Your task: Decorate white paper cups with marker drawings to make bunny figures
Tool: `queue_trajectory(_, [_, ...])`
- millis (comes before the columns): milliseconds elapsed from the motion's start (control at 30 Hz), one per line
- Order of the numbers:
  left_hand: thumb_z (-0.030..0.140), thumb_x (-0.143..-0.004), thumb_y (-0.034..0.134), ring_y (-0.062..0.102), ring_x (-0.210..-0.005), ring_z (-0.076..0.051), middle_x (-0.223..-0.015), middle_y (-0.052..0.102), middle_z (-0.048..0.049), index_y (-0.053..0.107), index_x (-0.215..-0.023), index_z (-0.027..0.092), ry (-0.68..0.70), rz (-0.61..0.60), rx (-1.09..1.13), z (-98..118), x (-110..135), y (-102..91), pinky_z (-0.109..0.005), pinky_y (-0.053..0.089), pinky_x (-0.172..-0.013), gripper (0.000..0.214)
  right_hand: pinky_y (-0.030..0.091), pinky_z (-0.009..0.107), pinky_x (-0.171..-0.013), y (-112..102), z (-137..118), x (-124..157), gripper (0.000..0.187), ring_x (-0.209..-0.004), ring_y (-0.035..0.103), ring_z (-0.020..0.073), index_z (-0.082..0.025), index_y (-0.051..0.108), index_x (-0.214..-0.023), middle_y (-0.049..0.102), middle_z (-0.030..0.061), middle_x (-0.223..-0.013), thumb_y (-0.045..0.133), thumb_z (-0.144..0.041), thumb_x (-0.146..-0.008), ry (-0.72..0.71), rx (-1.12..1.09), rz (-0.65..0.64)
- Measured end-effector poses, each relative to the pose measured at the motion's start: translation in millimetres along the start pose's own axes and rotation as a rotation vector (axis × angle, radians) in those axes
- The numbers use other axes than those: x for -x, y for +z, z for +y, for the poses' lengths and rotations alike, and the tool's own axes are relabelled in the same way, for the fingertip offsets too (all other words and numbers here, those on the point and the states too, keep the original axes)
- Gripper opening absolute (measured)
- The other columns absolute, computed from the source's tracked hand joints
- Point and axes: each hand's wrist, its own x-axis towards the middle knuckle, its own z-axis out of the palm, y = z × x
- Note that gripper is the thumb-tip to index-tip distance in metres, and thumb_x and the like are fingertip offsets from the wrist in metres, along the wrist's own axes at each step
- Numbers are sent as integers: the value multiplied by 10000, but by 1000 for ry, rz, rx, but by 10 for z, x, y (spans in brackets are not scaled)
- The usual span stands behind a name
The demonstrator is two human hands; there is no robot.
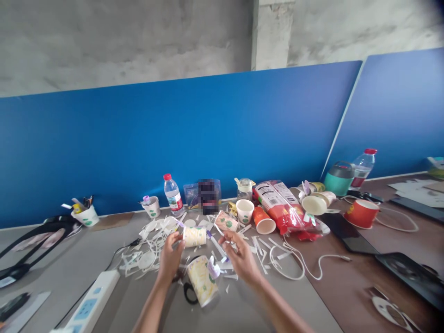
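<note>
"How far along?"
"Partway, seemingly: white scraps (146, 260) lie strewn; a white paper cup (244, 212) looks whole. The left hand (170, 256) holds a yellow-patterned paper cup (194, 237), between it and the loosely curled right hand (239, 256), whose grip one cannot tell."
"Around them?"
"Grey worktop (104, 249), blue partition (138, 152), concrete wall (138, 46)."
</note>
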Motion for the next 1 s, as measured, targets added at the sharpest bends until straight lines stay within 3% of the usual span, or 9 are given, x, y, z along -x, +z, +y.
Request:
queue_trajectory(300, [514, -708, 628, 755, -888, -336, -857, 830, -88, 738, -790, 235, 27, -71, -36, 58, 14, 10, -489, 577, -919, 310, 500, 258, -585, -22, 72, -10, 212, -838, 717, 210, -208, 708, -1059, 787, 72, -965, 589, -327, -930, -76, 78, -27])
queue_trajectory(400, [523, -740, 600, 756, -874, -326, -851, 827, -87, 726, -792, 233, 28, -59, -27, 116, 46, -9, -455, 581, -867, 320, 508, 270, -580, -39, 32, 2, 334, -845, 729, 226, -195, 676, -1235, 795, 77, -953, 590, -320, -937, -100, 66, -34])
queue_trajectory(533, [543, -767, 587, 760, -850, -311, -849, 822, -88, 731, -812, 226, 41, -45, -19, 164, 80, -46, -419, 587, -817, 351, 525, 293, -550, -53, -36, 57, 482, -867, 755, 260, -207, 604, -1419, 807, 95, -1021, 609, -298, -946, -135, 46, -144])
queue_trajectory(633, [551, -769, 594, 760, -829, -306, -827, 813, -83, 734, -806, 222, 65, -52, -16, 158, 95, -49, -413, 598, -801, 359, 622, 380, -784, -44, -45, 101, 608, -997, 771, 289, -231, 542, -1503, 813, 90, -1091, 638, -211, -903, -244, 136, -233])
queue_trajectory(733, [545, -761, 612, 767, -835, -321, -832, 816, -90, 733, -808, 222, 80, -51, -24, 120, 98, -31, -441, 612, -817, 348, 583, 493, -1021, -19, -1, 121, 718, -1112, 747, 309, -224, 473, -1558, 803, 113, -1158, 626, -147, -861, -321, 266, -304])
queue_trajectory(1000, [515, -744, 621, 767, -1077, -377, -1124, 819, -158, 732, -1016, 235, 112, 37, -57, -1, 89, -46, -563, 578, -1025, 406, 562, 517, -1056, -22, 118, 76, 749, -1120, 728, 320, -211, 408, -1591, 790, 128, -1178, 562, -92, -867, -282, 373, -262])
